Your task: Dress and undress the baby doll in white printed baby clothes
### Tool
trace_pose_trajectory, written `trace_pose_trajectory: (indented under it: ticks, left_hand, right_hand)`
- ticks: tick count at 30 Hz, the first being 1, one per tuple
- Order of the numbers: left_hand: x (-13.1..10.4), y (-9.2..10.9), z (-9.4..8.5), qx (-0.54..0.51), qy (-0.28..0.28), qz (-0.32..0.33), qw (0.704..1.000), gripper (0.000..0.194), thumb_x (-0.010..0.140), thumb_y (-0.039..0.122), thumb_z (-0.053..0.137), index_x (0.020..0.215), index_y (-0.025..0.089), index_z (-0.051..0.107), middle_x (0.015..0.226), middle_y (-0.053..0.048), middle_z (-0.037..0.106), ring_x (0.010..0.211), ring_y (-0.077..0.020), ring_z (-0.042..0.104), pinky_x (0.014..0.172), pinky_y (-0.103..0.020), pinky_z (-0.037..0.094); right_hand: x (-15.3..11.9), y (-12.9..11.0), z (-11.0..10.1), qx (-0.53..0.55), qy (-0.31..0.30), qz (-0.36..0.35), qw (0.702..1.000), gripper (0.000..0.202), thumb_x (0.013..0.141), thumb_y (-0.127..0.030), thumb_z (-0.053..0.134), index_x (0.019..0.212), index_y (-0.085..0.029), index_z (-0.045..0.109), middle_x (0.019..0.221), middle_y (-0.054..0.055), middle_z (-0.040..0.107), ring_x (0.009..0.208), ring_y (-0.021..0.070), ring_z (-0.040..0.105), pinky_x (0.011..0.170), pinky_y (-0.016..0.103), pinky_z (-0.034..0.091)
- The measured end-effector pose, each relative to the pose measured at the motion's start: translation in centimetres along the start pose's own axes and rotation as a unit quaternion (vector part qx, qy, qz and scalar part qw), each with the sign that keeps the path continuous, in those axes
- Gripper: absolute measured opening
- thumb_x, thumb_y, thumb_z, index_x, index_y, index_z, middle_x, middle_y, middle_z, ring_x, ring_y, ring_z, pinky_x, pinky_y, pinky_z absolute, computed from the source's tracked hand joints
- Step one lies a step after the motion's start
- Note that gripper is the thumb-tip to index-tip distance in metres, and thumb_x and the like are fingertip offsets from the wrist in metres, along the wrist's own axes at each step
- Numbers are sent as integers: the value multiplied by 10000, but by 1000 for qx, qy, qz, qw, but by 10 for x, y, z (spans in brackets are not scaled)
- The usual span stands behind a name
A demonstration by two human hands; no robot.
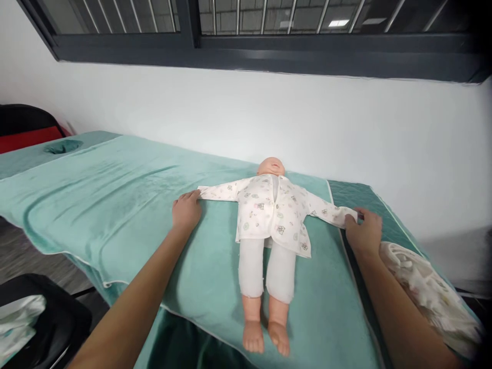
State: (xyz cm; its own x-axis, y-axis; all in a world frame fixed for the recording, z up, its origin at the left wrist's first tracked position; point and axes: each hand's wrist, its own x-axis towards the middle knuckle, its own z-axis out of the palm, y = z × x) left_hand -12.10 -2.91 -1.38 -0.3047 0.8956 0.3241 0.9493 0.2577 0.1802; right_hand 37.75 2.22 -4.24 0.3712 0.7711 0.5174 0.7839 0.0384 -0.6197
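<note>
A baby doll [271,169] lies on its back on a teal towel [115,205], arms spread wide. It wears a white printed jacket [269,210] and white trousers [265,266], feet bare. My left hand [186,209] rests at the end of the doll's sleeve on my left side, fingers curled over the cuff. My right hand [364,228] pinches the cuff of the other sleeve at the towel's right edge.
The towel covers a long padded table [357,192] against a white wall under a dark window frame. A crumpled printed cloth [426,287] lies by my right forearm. A black chair [49,318] with cloth on it stands lower left; red and black seating far left.
</note>
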Motion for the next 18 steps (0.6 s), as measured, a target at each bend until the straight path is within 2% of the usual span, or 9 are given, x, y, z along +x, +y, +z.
trace_pose_trajectory:
  ticks: [2, 4, 6, 8, 10, 12, 14, 18]
  left_hand:
    - [1, 0, 0, 1, -6, -9, 1000, 521, 888, 155, 363, 1353, 220, 587, 1429, -78, 585, 1300, -290, 517, 999, -441, 428]
    - [2, 0, 0, 1, -8, -20, 1000, 510, 882, 154, 370, 1325, 217, 615, 1430, -72, 584, 1302, -297, 514, 1006, -443, 426]
    - [3, -1, 1, 0, -5, -23, 1000, 494, 890, 160, 363, 1299, 214, 634, 1418, -67, 594, 1292, -303, 520, 1004, -445, 426]
    - [3, -1, 2, -5, 7, -19, 1000, 482, 898, 167, 357, 1285, 211, 641, 1393, -73, 611, 1265, -308, 536, 989, -447, 436]
    - [3, -1, 2, -12, 25, -12, 1000, 478, 894, 161, 360, 1279, 202, 639, 1355, -91, 630, 1226, -312, 556, 963, -441, 452]
    - [3, -1, 1, -21, 46, -6, 999, 478, 877, 136, 368, 1272, 186, 633, 1308, -110, 645, 1194, -308, 567, 947, -424, 463]
    - [3, -1, 1, -35, 67, 1, 997, 480, 856, 111, 378, 1260, 180, 627, 1274, -116, 649, 1183, -296, 565, 944, -402, 469]
    - [1, -1, -1, -71, 100, 36, 992, 457, 838, 90, 389, 1216, 192, 625, 1244, -98, 649, 1178, -265, 556, 954, -366, 470]
  right_hand:
    - [-10, -9, -1, 3, 30, -67, 997, 359, 808, -295, 565, 1104, -107, 644, 1212, 222, 594, 1210, 324, 475, 1045, 476, 348]
    - [-23, -23, -3, 40, 20, -127, 991, 337, 855, -333, 563, 1117, -134, 639, 1199, 183, 605, 1169, 295, 522, 1001, 457, 411]
    - [-40, -40, -8, 106, -55, -143, 982, 315, 902, -384, 558, 1124, -170, 627, 1089, 121, 647, 996, 243, 604, 860, 392, 497]
    - [-60, -56, -13, 152, -154, -144, 966, 294, 931, -417, 553, 1125, -205, 617, 985, 67, 674, 867, 207, 630, 790, 354, 513]
    - [-81, -70, -21, 158, -239, -151, 946, 268, 954, -423, 534, 1121, -227, 609, 936, 40, 685, 822, 195, 636, 770, 340, 509]
    - [-99, -80, -29, 148, -294, -162, 930, 232, 975, -416, 509, 1089, -235, 601, 919, 33, 686, 816, 193, 638, 750, 334, 500]
    - [-111, -85, -37, 131, -313, -182, 923, 200, 987, -404, 495, 1032, -239, 598, 921, 36, 680, 833, 201, 634, 745, 340, 488]
    - [-122, -88, -47, 107, -280, -205, 932, 158, 988, -378, 508, 1026, -242, 580, 925, 47, 647, 844, 209, 607, 745, 355, 477]
